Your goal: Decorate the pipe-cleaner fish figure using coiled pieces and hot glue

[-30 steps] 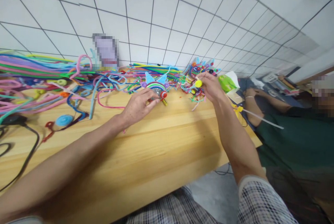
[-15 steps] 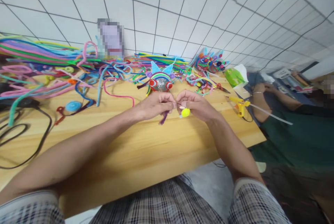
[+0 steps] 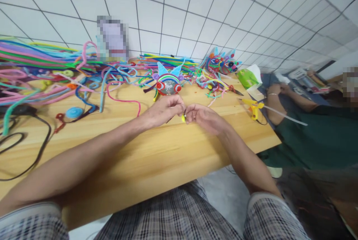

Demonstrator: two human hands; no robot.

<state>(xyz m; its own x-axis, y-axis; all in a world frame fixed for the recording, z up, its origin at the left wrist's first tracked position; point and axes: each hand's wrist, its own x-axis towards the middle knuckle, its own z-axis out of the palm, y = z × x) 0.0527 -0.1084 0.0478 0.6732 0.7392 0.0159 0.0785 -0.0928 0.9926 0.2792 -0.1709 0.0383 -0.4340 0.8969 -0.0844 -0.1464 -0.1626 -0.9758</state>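
My left hand [image 3: 166, 111] is closed in a pinch, with a dark tip of a purple tassel [image 3: 169, 120] just showing beneath its fingers. My right hand [image 3: 205, 117] meets it from the right, its bent fingertips against a small yellow piece [image 3: 183, 118], seen nearly edge-on between the hands. How the tassel and the yellow piece join is hidden by the fingers. Just beyond my left hand stands a silver ball-shaped head [image 3: 169, 87] with red-and-white round eyes, blue pointed ears and coiled coloured strips.
Pipe cleaners [image 3: 41, 59] heap at the back left, near a blue coiled disc [image 3: 74, 112] and black cable [image 3: 46, 147]. Two similar heads [image 3: 220, 63] stand at the back. Scissors [image 3: 235, 90] and a yellow glue gun [image 3: 254, 107] lie right, beside a seated person [image 3: 316, 132].
The yellow piece has turned from face-on to nearly edge-on and shifted left with my right hand. The purple tassel is now mostly covered by my left hand. The view has shifted slightly.
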